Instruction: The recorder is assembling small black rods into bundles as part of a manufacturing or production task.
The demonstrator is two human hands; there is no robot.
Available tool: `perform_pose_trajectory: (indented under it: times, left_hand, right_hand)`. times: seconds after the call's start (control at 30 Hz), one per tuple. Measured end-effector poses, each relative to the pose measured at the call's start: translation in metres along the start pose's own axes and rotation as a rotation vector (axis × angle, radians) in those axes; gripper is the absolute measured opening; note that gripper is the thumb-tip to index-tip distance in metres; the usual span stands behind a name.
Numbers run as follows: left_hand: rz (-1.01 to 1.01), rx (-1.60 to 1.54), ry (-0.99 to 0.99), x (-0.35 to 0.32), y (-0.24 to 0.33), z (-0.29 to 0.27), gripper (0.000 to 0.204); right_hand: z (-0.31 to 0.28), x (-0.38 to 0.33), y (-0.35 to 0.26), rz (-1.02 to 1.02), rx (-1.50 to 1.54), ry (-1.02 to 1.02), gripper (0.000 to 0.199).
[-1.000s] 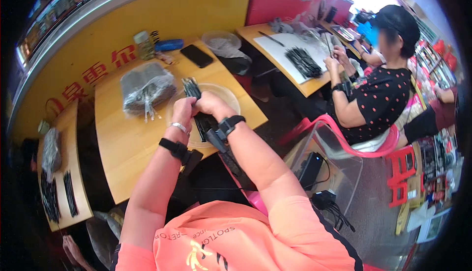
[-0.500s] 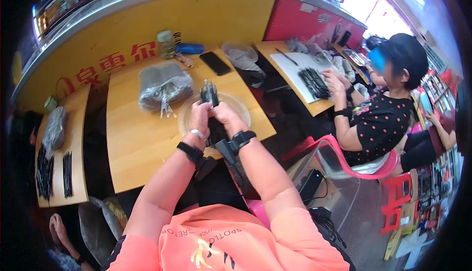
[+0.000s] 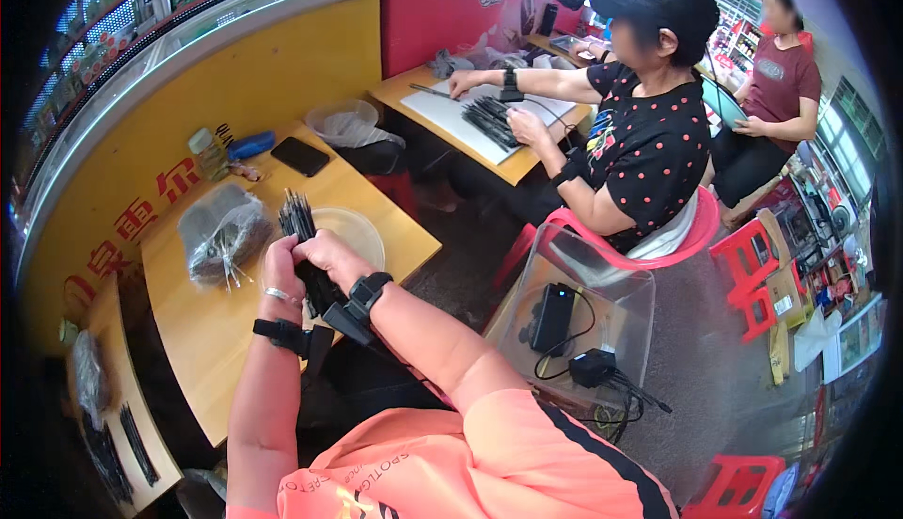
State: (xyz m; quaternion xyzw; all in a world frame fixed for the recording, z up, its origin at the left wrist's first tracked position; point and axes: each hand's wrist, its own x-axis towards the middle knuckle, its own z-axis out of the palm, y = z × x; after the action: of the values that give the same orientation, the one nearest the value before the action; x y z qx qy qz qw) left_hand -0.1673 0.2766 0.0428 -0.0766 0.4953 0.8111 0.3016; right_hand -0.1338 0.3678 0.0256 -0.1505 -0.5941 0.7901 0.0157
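My left hand (image 3: 281, 270) and my right hand (image 3: 334, 257) are both closed round one bundle of thin black sticks (image 3: 297, 215). Its upper ends fan out above my fingers, and its lower part runs down between my wrists. The sticks' exact kind cannot be made out. Under and beside the bundle, a round pale plastic bowl (image 3: 367, 233) stands on the wooden table (image 3: 188, 331), partly covered by my hands. To the left of my hands lies a clear plastic bag (image 3: 223, 232) packed with grey-black contents.
A phone (image 3: 300, 156), a lidded jar (image 3: 208, 152) and a blue pouch (image 3: 252, 144) lie along the far edge. On my right a co-worker handles black sticks (image 3: 491, 124) on a white board. A clear bin (image 3: 602, 331) with a black device stands nearby.
The view has swung to the right, so the table and my hands appear further left. Both hands still grip the bundle. The co-worker's far hand now reaches across the white board.
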Motion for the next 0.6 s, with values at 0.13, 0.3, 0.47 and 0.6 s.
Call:
perform_pose_trajectory:
  times: [0.13, 0.3, 0.47, 0.6]
  left_hand:
    - [0.005, -0.022, -0.06, -0.015, 0.01, -0.017, 0.015]
    - [0.364, 0.023, -0.016, -0.064, 0.029, 0.006, 0.02]
    - [0.624, 0.045, -0.178, -0.144, 0.069, -0.045, 0.032]
    - [0.82, 0.135, -0.113, -0.2, 0.083, -0.099, 0.038]
  right_hand:
    - [0.018, -0.047, -0.025, 0.012, 0.149, -0.241, 0.01]
    - [0.031, -0.066, -0.06, -0.133, -0.037, -0.158, 0.012]
    - [0.112, -0.092, -0.052, -0.372, 0.139, -0.339, 0.043]
    - [0.181, -0.114, -0.026, -0.536, 0.117, -0.471, 0.046]
